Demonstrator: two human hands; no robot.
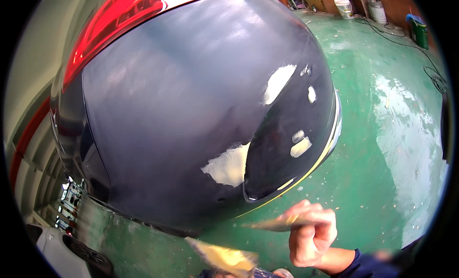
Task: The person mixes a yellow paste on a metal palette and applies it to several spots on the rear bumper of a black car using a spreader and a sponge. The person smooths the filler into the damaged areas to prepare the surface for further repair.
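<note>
A dark car bumper point(158, 120) fills the middle of the view. Cream filler patches mark its surface: a large ragged one point(229, 165), a long one point(279, 83) higher up and several smaller ones toward the right edge. My right hand point(311, 235) is closed round a putty knife point(270, 224), seen almost edge-on and pointing left, just below the bumper and apart from it. Lower down, a flat putty spreader point(227, 258) carries yellow filler. My left hand point(224, 275) holds it from beneath; most of that hand is cut off by the lower edge.
The red tail light point(114, 29) sits above the bumper. Green floor point(354, 182) with a pale worn area lies to the right. A white bucket point(343, 8), a green bin point(419, 33) and a cable point(397, 38) are by the far wall. Another car point(62, 251) stands lower left.
</note>
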